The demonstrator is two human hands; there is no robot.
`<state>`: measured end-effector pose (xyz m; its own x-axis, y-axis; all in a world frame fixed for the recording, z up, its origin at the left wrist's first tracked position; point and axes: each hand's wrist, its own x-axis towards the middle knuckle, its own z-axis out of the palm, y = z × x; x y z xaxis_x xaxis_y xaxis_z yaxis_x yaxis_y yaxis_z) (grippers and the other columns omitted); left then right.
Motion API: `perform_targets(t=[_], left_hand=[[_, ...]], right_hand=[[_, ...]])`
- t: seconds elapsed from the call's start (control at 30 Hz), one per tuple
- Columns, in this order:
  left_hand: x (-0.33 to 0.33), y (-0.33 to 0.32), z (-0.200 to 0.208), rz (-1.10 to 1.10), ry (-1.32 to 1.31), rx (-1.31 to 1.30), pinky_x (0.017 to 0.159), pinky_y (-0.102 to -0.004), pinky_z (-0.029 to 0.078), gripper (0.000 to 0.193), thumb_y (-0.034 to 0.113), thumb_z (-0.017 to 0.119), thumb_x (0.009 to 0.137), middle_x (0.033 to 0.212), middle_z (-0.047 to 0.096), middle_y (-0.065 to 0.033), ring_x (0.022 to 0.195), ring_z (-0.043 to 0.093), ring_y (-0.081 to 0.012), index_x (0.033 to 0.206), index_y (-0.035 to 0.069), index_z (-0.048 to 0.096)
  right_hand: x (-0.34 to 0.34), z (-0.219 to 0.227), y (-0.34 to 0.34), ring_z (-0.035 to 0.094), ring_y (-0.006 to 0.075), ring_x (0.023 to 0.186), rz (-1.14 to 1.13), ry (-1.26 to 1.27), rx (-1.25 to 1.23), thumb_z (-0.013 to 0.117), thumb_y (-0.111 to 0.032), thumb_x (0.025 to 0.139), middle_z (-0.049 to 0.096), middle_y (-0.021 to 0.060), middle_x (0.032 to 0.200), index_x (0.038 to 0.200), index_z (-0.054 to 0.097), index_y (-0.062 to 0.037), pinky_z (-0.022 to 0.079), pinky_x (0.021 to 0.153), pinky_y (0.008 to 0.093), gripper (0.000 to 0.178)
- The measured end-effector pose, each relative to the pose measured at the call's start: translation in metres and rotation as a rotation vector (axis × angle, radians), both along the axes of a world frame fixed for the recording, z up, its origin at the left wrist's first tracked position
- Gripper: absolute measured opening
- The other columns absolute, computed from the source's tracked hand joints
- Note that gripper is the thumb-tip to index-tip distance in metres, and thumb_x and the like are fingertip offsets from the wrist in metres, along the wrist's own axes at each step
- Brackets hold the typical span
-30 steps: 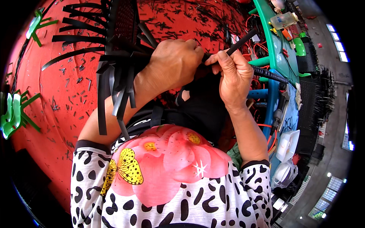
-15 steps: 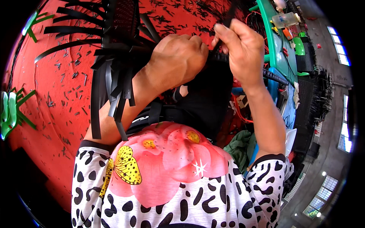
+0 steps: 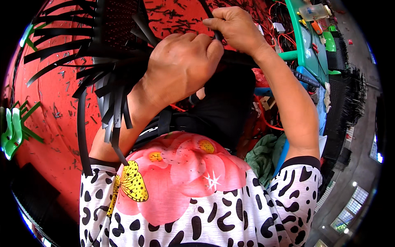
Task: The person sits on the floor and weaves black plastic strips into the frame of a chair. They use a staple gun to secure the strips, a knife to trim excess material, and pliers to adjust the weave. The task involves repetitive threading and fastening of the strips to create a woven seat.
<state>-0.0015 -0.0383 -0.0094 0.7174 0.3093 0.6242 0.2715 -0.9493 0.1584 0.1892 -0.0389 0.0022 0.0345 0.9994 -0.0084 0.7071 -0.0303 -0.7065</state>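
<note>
One left hand (image 3: pixel 181 68), fingers closed on one black woven piece (image 3: pixel 118 29), one right hand (image 3: pixel 238 31), fingers pinching one black strip (image 3: pixel 205 7), strip's long axis pointing forward, leaning left

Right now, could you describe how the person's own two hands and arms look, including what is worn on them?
The left hand and the right hand are bare, without gloves; no watch or bracelet shows. Both forearms are bare too. On each side, a short white fabric sleeve with irregular black spots ends in a plain black cuff.
</note>
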Motion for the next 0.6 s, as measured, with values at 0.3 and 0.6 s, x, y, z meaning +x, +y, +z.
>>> perform_targets(t=[0.3, 0.6], left_hand=[[0.001, -0.001, 0.003, -0.049, -0.004, 0.005, 0.055, -0.0344, 0.046, 0.032, 0.011, 0.07, 0.067, 0.07, 0.05, -0.0047, 0.062, 0.055, -0.0224, 0.099, 0.007, 0.062], [0.0, -0.001, 0.003, -0.079, -0.035, -0.032, 0.055, -0.0351, 0.047, 0.034, 0.009, 0.071, 0.066, 0.071, 0.052, -0.0054, 0.062, 0.056, -0.0233, 0.098, 0.005, 0.062]], right_hand=[[-0.007, 0.001, -0.002, 0.047, 0.0072, 0.053, 0.005, 0.128, -0.155, 0.064, -0.013, 0.083, 0.053, 0.0022, 0.061, 0.085, 0.062, -0.0009, 0.039, 0.051, 0.0288, 0.013], [0.009, 0.02, -0.013, 0.059, 0.0151, 0.077, 0.343, 0.427, -0.103, 0.055, 0.003, 0.079, 0.057, 0.0079, 0.086, 0.137, 0.027, -0.0067, 0.048, 0.066, 0.0285, 0.065]])
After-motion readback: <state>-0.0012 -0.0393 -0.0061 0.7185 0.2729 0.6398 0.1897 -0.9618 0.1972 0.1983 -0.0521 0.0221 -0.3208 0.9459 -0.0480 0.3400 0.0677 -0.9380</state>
